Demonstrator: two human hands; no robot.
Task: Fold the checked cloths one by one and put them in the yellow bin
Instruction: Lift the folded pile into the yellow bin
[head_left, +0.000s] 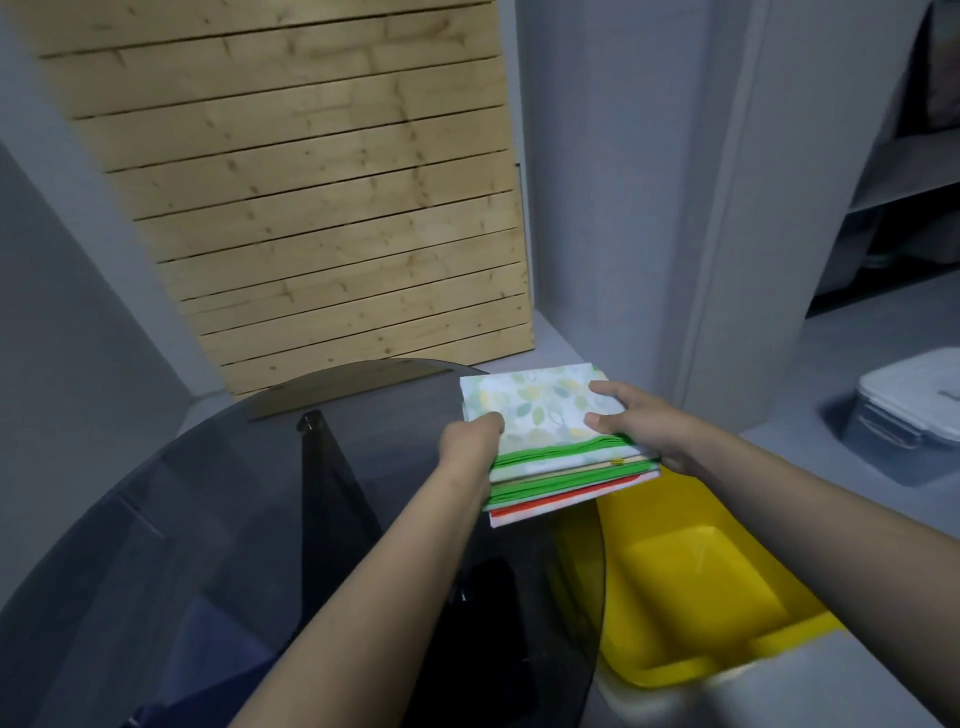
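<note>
Right now both your hands, left hand and right hand, grip the folded cloths (stacked); the yellow bin sits directly below-right.

- The yellow bin stands open-topped just right of the tabletop; its inside looks bare, so the way down into it is free.
- The stack of folded cloths, gripped by the left hand and the right hand, hangs over the tabletop's right edge and the bin's far rim — it covers that corner of the opening.
- The tabletop's dark glass is bare across its left and middle.
- A grey wall column rises close behind the bin; a slatted wooden panel closes off the far side.
- A lidded white box sits on the floor, well right of the bin.
</note>
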